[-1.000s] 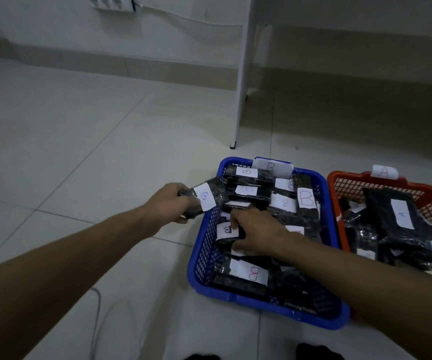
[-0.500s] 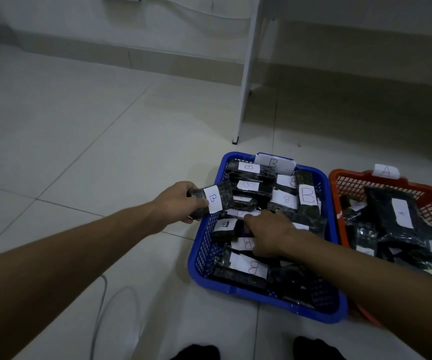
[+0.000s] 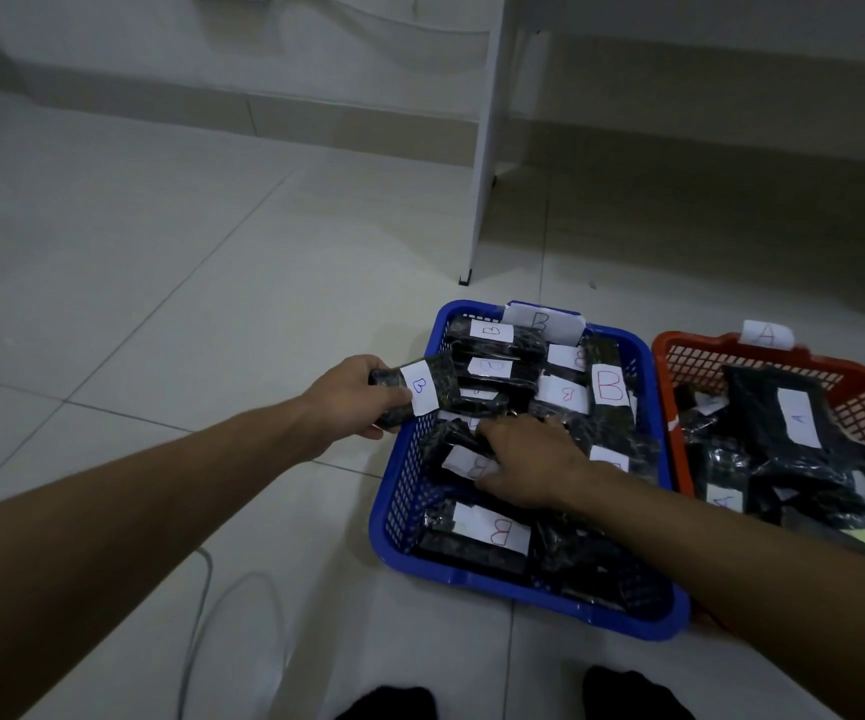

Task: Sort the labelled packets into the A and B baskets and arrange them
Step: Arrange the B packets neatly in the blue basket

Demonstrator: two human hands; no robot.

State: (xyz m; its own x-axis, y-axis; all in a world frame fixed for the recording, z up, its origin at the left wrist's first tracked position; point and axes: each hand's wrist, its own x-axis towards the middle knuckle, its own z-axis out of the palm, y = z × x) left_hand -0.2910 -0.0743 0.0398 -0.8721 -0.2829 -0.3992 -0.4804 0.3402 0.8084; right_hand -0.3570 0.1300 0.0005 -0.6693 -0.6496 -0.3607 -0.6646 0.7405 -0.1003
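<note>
Left hand (image 3: 349, 394) holds a B packet (image 3: 416, 389) nearer the blue basket (image 3: 534, 597) rim at nine o'clock; right hand (image 3: 529, 462) still grips a packet inside, arranging.

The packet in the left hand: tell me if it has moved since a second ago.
Yes. The packet has shifted right, further over the blue basket's left rim.
</note>
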